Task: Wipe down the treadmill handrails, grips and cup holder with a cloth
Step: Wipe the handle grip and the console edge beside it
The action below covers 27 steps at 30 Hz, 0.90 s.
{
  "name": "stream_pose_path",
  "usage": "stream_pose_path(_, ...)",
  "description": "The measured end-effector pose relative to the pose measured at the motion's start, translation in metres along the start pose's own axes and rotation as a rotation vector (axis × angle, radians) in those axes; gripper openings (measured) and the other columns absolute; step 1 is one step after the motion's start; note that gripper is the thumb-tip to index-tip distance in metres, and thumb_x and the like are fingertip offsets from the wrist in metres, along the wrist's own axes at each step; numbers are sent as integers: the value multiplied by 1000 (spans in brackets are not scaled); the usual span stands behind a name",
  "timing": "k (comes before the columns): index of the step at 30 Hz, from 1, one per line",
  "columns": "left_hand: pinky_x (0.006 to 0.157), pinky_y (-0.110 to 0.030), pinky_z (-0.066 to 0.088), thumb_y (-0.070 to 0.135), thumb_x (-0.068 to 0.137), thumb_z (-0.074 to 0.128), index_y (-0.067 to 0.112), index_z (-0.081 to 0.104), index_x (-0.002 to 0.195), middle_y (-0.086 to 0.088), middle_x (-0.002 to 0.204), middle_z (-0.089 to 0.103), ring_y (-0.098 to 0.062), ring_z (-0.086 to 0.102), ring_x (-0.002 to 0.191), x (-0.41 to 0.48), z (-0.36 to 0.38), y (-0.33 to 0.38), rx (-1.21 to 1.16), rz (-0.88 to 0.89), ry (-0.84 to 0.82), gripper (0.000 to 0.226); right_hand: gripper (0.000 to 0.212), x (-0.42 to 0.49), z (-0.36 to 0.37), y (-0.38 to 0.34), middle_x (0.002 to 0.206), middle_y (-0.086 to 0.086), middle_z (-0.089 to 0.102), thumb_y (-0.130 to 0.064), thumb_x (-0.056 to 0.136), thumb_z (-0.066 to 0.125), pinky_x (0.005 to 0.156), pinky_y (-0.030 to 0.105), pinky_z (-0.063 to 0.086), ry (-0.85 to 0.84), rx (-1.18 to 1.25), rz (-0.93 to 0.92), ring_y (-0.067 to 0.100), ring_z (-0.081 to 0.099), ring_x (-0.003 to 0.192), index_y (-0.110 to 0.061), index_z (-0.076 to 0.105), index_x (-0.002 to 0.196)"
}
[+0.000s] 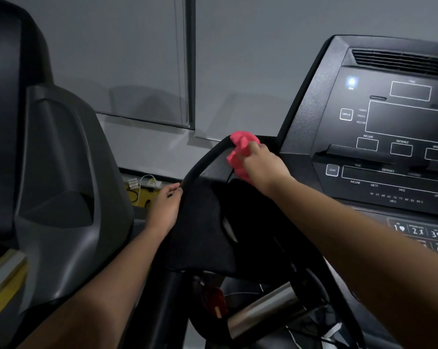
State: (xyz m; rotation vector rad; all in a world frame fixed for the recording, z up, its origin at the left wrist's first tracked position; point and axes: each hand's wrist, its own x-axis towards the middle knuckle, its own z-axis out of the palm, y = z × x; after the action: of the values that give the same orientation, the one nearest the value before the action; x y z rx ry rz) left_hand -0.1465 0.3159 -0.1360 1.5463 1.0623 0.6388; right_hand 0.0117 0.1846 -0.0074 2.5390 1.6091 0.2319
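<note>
Several parts cut off: the treadmill console (pixel 389 122) runs off the right edge, and the neighbouring machine's grey shroud (pixel 56 172) runs off the left and top.
Hard to make out: the black hollow (pixel 240 210) below the right wrist is too dark to tell whether it is the cup holder. A silver tube (pixel 263 308) shows lower down, half covered by black frame parts.
Hidden fingers: the right fingertips are buried in the cloth. The left fingertips wrap out of sight behind the bar.
Right hand (pixel 262 162): arm stretched forward and up, back of the hand to the camera, fingers bunched tight around the pink cloth (pixel 240 152).
Left hand (pixel 166 205): set lower, fingers hooked over the lower stretch of the curved handrail (pixel 202 159) where it meets the black side panel (pixel 200 222).
Pink cloth: crumpled into a wad and pressed on the handrail's top bend, just beside the console's left edge.
Behind the left hand: a white power strip (pixel 147 183) with cables lies on a yellow floor patch (pixel 142 197).
</note>
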Motion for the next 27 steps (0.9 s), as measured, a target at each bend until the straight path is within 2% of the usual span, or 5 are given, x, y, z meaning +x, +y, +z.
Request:
stream_pose_path(5, 79, -29, 44, 35, 96, 46, 23, 57, 124, 4, 114, 63, -14, 59, 101, -3, -1, -1, 26, -4, -7, 32, 35, -17, 11, -19, 133, 27, 39, -1, 95, 38, 78, 39, 48, -83, -181, 56, 37, 49, 110, 6, 51, 127)
stream_pose_path(12, 93, -39, 48, 36, 95, 44, 23, 58, 123, 3, 115, 63, -18, 59, 104, -7, -3, 1, 86, -9, 21, 33, 26, -25, 12, -21, 123, 13, 56, -8, 91, 54, 82, 32, 47, -265, -110, 65, 31, 55, 112, -6, 61, 116)
stream_pose_path(17, 77, -31, 44, 36, 95, 43, 23, 58, 121, 4, 111, 63, -17, 59, 99, -9, -2, 3, 140, 10, 38, 32, 26, -19, -11, -19, 116, 9, 61, -26, 85, 64, 72, 28, 41, -425, -89, 3, 28, 59, 109, -13, 62, 107)
stream_pose_path(20, 77, -31, 45, 34, 95, 44, 23, 58, 120, 3, 112, 63, -17, 59, 98, -9, -2, 4, 153, 17, 53, 31, 36, -3, -26, -11, 99, 14, 68, -42, 84, 61, 71, 26, 41, -298, 132, 23, 30, 63, 97, -9, 67, 98)
stream_pose_path(27, 73, -30, 45, 36, 94, 44, 26, 59, 116, 4, 111, 64, -16, 60, 95, -11, -2, 6, 157, 1, 65, 28, 44, 33, -24, -14, 117, 20, 47, -35, 93, 54, 79, 36, 37, 349, 504, 180, 35, 49, 106, -7, 41, 126)
